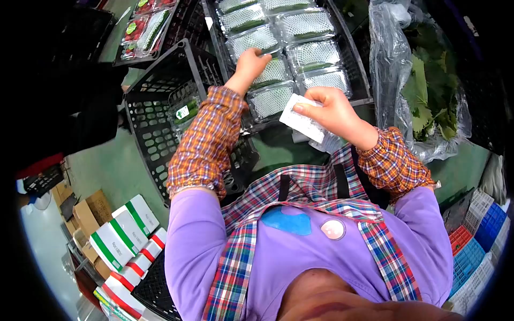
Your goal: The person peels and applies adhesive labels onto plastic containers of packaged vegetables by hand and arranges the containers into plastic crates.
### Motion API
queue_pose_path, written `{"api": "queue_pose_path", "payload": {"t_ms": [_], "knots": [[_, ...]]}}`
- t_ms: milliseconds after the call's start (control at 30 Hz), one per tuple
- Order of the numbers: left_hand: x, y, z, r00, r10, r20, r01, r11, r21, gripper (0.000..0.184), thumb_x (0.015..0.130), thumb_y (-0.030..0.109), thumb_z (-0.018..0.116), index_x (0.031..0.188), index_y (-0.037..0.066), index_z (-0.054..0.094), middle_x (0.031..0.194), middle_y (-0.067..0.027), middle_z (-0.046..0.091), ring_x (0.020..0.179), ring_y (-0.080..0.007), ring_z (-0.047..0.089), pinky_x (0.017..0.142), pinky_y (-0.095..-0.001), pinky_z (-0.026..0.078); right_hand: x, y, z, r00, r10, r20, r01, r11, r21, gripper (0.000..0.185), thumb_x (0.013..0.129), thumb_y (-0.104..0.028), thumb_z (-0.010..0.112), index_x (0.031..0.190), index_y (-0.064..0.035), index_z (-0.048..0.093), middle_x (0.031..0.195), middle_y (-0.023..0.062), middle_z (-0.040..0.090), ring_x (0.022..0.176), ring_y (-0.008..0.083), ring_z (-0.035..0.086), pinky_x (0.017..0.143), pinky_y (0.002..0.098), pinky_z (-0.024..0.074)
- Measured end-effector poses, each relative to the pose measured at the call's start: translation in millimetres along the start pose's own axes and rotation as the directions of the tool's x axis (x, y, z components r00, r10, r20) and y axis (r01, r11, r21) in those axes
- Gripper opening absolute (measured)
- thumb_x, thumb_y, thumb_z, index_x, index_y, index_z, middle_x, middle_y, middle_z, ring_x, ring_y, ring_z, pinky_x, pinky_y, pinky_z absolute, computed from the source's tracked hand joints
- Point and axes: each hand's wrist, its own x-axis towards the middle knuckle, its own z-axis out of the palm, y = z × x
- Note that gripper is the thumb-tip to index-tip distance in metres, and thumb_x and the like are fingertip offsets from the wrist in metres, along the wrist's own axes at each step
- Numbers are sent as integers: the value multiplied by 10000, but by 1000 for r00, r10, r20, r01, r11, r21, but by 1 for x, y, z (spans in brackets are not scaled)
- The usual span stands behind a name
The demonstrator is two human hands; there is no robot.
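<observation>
My left hand (251,65) rests over the clear plastic packs in a black crate (360,69), its thumb apart from the fingers. The fingertips are partly hidden, and I see nothing held in them. Under it lies a clear pack (270,72) with a white net pattern on the lid and something green inside. Several similar packs (307,25) fill the crate in two columns. My right hand (337,109) pinches a white label sheet (301,119) with small print, thumb on top, just above the near edge of the crate.
Left of the packs stands a black crate (152,120) holding a labelled pack of green produce (186,111). Red produce packs (138,29) sit at the upper left. At right, a clear plastic bag (390,59) surrounds large green leaves (428,88). White cartons (120,238) are stacked lower left.
</observation>
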Motion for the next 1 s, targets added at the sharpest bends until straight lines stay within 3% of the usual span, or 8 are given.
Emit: {"api": "queue_pose_path", "payload": {"t_ms": [100, 233, 367, 433, 567, 733, 867, 1000], "knots": [[61, -2, -9, 895, 428, -124, -351, 848, 398, 476, 744, 324, 693, 1104, 31, 587, 1099, -207, 602, 1052, -340, 565, 889, -410, 470, 1, 0, 0, 1000, -11, 5, 11, 1000, 17, 286, 789, -266, 720, 749, -2, 618, 613, 105, 560, 551, 118, 519, 512, 313, 403], [108, -28, -3, 988, 19, 152, -116, 741, 662, 673, 762, 531, 672, 1191, 30, 543, 1195, -160, 571, 1121, -329, 535, 988, -498, 389, -5, -6, -1, 999, -37, 24, 36, 999, 20, 245, 805, -235, 712, 774, -7, 627, 641, 84, 582, 587, 102, 537, 532, 291, 419], [102, -11, -12, 962, -121, 245, -81, 730, 679, 887, 685, 627, 698, 1257, -16, 484, 1264, -211, 514, 1180, -321, 501, 1023, -517, 353, -7, -11, -7, 999, 7, 36, -9, 999, 51, 225, 800, -220, 712, 804, -6, 645, 655, 106, 604, 596, 117, 572, 541, 292, 438], [104, -34, 0, 938, -108, 329, -92, 838, 538, 1098, 586, 641, 761, 1330, -70, 376, 1351, -259, 419, 1259, -352, 427, 1031, -451, 377, -8, -15, -11, 997, 54, 52, -58, 995, 77, 217, 804, -214, 707, 819, -5, 650, 664, 107, 603, 613, 102, 571, 554, 288, 442], [83, -25, 7, 809, -199, 553, -192, 799, 569, 1020, 546, 672, 759, 1191, -87, 543, 1206, -281, 541, 1138, -401, 530, 937, -461, 447, -2, -5, -12, 998, 49, 31, -54, 988, 145, 226, 825, -201, 684, 902, 10, 659, 726, 72, 637, 673, 73, 568, 599, 266, 456], [31, -17, -5, 800, -60, 596, -188, 920, 345, 888, 664, 489, 771, 1257, -93, 459, 1182, -243, 563, 1098, -333, 553, 947, -387, 425, 2, 1, -25, 994, 108, 28, -111, 979, 172, 258, 841, -190, 666, 960, 38, 649, 783, 34, 657, 704, 55, 562, 627, 245, 464], [18, -23, -22, 656, -18, 754, 35, 999, -7, 728, 746, 261, 745, 1287, -91, 410, 1214, -174, 553, 1066, -237, 547, 939, -345, 421, 4, 5, -31, 996, 91, 16, -92, 986, 138, 232, 834, -192, 671, 896, 31, 654, 726, 25, 637, 662, 51, 539, 583, 252, 442], [-34, 16, -59, 816, 179, 550, 175, 830, -530, 630, 791, 171, 707, 1296, -53, 404, 1171, -127, 574, 1043, -186, 555, 934, -308, 426, 4, 11, -27, 998, 68, -9, -68, 995, 73, 262, 801, -225, 698, 770, 30, 641, 634, 53, 591, 590, 78, 519, 527, 278, 409]]}}
